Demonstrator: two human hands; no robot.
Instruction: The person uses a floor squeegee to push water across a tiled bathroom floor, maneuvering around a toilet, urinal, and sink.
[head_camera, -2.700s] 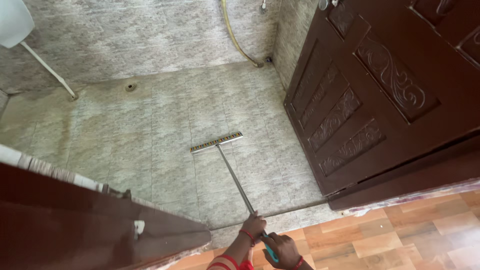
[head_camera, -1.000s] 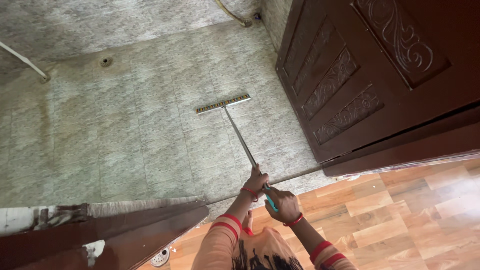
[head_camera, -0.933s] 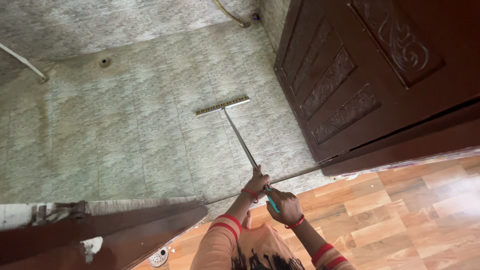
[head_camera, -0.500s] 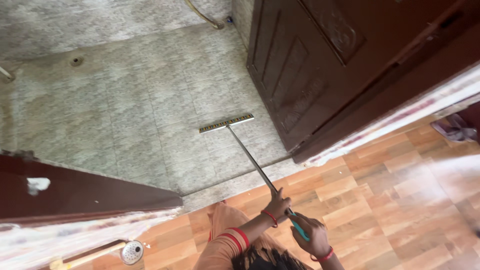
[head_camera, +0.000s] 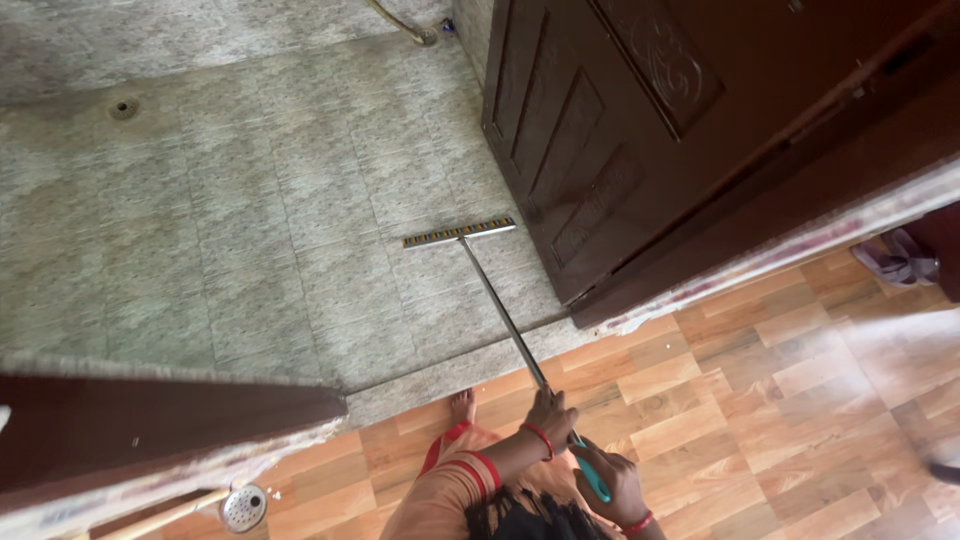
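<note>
Both my hands grip a long floor wiper. My left hand (head_camera: 549, 415) holds the metal pole (head_camera: 500, 310) higher up. Lower down, my right hand (head_camera: 610, 482) closes around the teal grip (head_camera: 592, 484) at the pole's end. The wiper's flat blade (head_camera: 459, 233) rests on the grey tiled bathroom floor (head_camera: 250, 210), close to the open carved brown door (head_camera: 620, 130). I stand on the wood-pattern floor (head_camera: 780, 400) outside the doorway, and my bare foot (head_camera: 461, 405) is by the threshold.
A floor drain (head_camera: 123, 107) lies at the far left of the tiles. A hose end (head_camera: 405, 25) sits in the far corner. The dark door frame (head_camera: 150, 425) runs along the left. A round metal strainer (head_camera: 244, 506) lies below it. A crumpled cloth (head_camera: 900, 260) is at right.
I have stepped back out of the bathroom onto the wood-pattern floor, pulling the wiper blade toward the threshold. Both hands kept their grip on the pole.
</note>
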